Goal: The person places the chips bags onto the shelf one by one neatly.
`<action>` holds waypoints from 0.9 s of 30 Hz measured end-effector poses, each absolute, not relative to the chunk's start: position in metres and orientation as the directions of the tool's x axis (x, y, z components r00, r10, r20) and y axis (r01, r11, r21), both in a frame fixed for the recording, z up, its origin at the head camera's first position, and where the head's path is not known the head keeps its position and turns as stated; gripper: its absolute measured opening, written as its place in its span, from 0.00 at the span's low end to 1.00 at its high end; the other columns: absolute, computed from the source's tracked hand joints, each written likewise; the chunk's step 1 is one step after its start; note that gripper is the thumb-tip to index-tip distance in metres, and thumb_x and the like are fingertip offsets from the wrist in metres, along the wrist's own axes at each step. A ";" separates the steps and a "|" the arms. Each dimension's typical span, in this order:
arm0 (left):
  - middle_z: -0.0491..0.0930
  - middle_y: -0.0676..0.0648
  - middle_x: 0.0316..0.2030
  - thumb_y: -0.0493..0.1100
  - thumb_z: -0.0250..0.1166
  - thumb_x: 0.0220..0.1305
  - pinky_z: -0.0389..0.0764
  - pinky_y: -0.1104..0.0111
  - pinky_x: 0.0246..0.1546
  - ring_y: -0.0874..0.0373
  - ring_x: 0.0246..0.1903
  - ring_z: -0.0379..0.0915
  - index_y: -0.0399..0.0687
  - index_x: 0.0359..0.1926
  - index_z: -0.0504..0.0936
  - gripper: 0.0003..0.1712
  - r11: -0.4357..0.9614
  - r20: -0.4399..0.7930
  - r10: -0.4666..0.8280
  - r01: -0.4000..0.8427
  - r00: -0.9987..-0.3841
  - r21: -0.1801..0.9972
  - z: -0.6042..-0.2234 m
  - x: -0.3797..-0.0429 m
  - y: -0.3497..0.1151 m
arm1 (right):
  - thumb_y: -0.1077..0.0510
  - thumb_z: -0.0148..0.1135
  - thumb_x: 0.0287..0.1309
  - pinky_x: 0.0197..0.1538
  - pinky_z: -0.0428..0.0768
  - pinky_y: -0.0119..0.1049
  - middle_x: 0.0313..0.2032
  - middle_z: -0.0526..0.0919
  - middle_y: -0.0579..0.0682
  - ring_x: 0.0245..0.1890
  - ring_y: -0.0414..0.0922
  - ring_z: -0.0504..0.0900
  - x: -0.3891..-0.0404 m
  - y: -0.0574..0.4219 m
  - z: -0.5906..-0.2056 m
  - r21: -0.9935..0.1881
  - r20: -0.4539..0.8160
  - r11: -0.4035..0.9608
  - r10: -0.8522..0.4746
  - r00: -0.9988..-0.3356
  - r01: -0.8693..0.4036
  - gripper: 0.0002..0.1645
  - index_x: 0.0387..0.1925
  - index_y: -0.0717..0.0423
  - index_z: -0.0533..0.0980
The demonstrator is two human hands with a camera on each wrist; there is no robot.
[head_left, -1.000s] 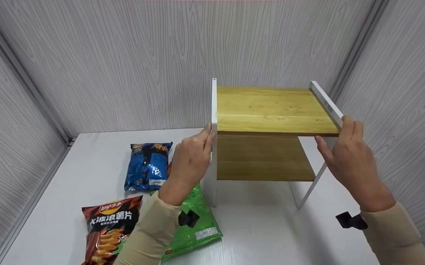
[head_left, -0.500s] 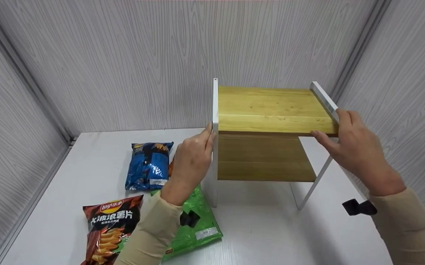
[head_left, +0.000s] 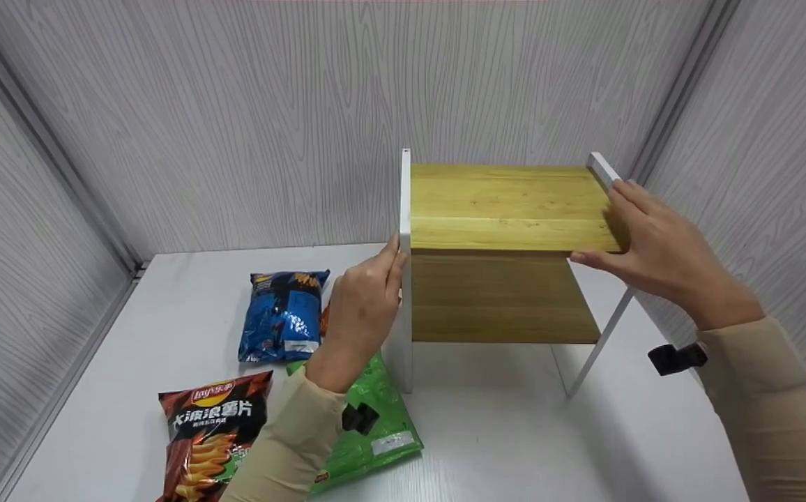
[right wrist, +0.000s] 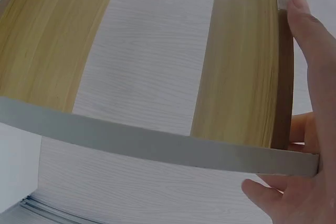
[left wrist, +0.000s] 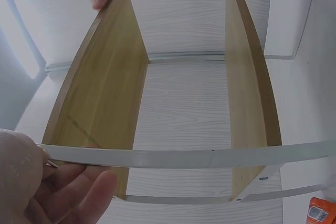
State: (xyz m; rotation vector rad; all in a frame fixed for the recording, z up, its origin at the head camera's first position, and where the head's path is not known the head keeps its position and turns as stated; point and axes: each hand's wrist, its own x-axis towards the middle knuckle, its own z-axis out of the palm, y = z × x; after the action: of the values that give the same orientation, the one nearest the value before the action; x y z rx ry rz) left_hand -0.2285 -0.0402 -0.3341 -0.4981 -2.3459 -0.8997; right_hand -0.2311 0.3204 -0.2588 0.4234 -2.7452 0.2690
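A small two-tier shelf (head_left: pixel 500 209) stands upright, with two wooden boards between white side frames. My left hand (head_left: pixel 365 307) grips the front of its left frame at upper-board height. In the left wrist view, that hand's fingers (left wrist: pixel 79 190) curl round the white bar (left wrist: pixel 157 159). At the opposite upper corner, my right hand (head_left: pixel 668 258) holds the shelf, its fingers over the right rail and the thumb at the board's front edge. The right wrist view shows the thumb (right wrist: pixel 315 30) against the board edge (right wrist: pixel 283 87), with other fingers beyond the white bar.
Left of the shelf lie a blue chip bag (head_left: pixel 281 317), a black-and-red chip bag (head_left: pixel 211 432) and a green bag (head_left: pixel 375 432) partly under my left forearm. An orange packet (left wrist: pixel 321 212) shows in the left wrist view. Grey wood-grain walls (head_left: pixel 291 125) surround the white tabletop (head_left: pixel 487 432).
My right hand has slid back along the right rail, its thumb shifting left along the front edge. The left hand keeps its grip, and the shelf stays almost in place.
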 end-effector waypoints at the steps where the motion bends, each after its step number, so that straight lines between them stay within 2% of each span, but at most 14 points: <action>1: 0.73 0.50 0.17 0.48 0.50 0.77 0.65 0.74 0.17 0.62 0.16 0.65 0.40 0.65 0.75 0.24 0.702 0.626 0.133 0.519 -0.768 0.487 -0.334 -0.228 -0.041 | 0.30 0.66 0.53 0.69 0.60 0.68 0.75 0.57 0.64 0.75 0.63 0.55 -0.231 0.320 -0.259 -0.134 0.366 0.937 -0.255 -0.895 -0.322 0.60 0.75 0.60 0.55; 7: 0.75 0.49 0.20 0.48 0.49 0.78 0.71 0.73 0.19 0.60 0.18 0.70 0.40 0.67 0.72 0.25 0.688 0.626 0.137 0.528 -0.768 0.497 -0.335 -0.227 -0.043 | 0.31 0.67 0.52 0.67 0.63 0.69 0.75 0.56 0.64 0.74 0.65 0.57 -0.231 0.318 -0.261 -0.134 0.400 0.937 -0.246 -0.883 -0.322 0.61 0.76 0.58 0.53; 8: 0.77 0.48 0.21 0.47 0.50 0.78 0.73 0.73 0.19 0.59 0.19 0.72 0.40 0.68 0.72 0.25 0.689 0.627 0.141 0.531 -0.766 0.494 -0.335 -0.227 -0.044 | 0.31 0.67 0.52 0.64 0.66 0.68 0.74 0.58 0.64 0.72 0.64 0.61 -0.232 0.317 -0.261 -0.137 0.411 0.935 -0.246 -0.878 -0.327 0.61 0.76 0.57 0.53; 11: 0.87 0.43 0.37 0.46 0.51 0.77 0.84 0.71 0.30 0.55 0.30 0.84 0.39 0.68 0.71 0.25 0.686 0.639 0.156 0.549 -0.753 0.478 -0.339 -0.226 -0.045 | 0.32 0.69 0.51 0.52 0.74 0.66 0.69 0.65 0.64 0.61 0.62 0.72 -0.233 0.317 -0.261 -0.148 0.438 0.929 -0.245 -0.865 -0.339 0.60 0.75 0.56 0.54; 14: 0.83 0.41 0.54 0.45 0.51 0.77 0.86 0.66 0.43 0.52 0.43 0.86 0.39 0.69 0.70 0.25 0.674 0.642 0.169 0.563 -0.748 0.478 -0.343 -0.224 -0.049 | 0.32 0.70 0.51 0.45 0.74 0.63 0.65 0.68 0.63 0.52 0.60 0.73 -0.234 0.316 -0.263 -0.162 0.451 0.923 -0.245 -0.858 -0.349 0.59 0.73 0.57 0.54; 16: 0.82 0.41 0.56 0.46 0.51 0.76 0.86 0.64 0.46 0.52 0.47 0.85 0.40 0.69 0.70 0.25 0.670 0.629 0.174 0.559 -0.757 0.488 -0.347 -0.224 -0.053 | 0.32 0.70 0.51 0.48 0.74 0.64 0.66 0.68 0.63 0.53 0.61 0.73 -0.235 0.315 -0.263 -0.168 0.455 0.921 -0.244 -0.856 -0.351 0.60 0.73 0.57 0.54; 21: 0.82 0.44 0.51 0.49 0.52 0.76 0.87 0.62 0.46 0.53 0.47 0.83 0.45 0.69 0.69 0.26 0.690 0.538 0.152 0.479 -0.829 0.543 -0.362 -0.222 -0.070 | 0.32 0.70 0.50 0.58 0.71 0.67 0.69 0.65 0.64 0.61 0.64 0.70 -0.234 0.313 -0.263 -0.158 0.459 0.921 -0.250 -0.852 -0.356 0.62 0.75 0.56 0.53; 25: 0.76 0.42 0.57 0.51 0.53 0.75 0.84 0.57 0.53 0.49 0.54 0.77 0.48 0.70 0.68 0.27 0.711 0.468 0.137 0.416 -0.873 0.567 -0.379 -0.219 -0.084 | 0.31 0.69 0.50 0.66 0.65 0.67 0.73 0.60 0.63 0.68 0.67 0.63 -0.237 0.310 -0.262 -0.125 0.457 0.926 -0.265 -0.849 -0.357 0.64 0.77 0.56 0.52; 27: 0.74 0.41 0.59 0.52 0.54 0.75 0.83 0.54 0.54 0.47 0.56 0.73 0.49 0.70 0.68 0.28 0.718 0.449 0.138 0.401 -0.883 0.569 -0.387 -0.217 -0.090 | 0.30 0.69 0.50 0.66 0.65 0.66 0.73 0.61 0.62 0.67 0.67 0.64 -0.238 0.309 -0.261 -0.118 0.457 0.926 -0.271 -0.847 -0.360 0.63 0.77 0.56 0.52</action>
State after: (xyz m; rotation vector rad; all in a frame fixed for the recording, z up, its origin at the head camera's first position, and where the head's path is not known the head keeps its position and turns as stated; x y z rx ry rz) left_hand -0.2165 -0.0898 -0.3872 -0.4174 -2.5471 -0.9684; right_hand -0.2379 0.3090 -0.2614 0.4559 -2.6406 0.2759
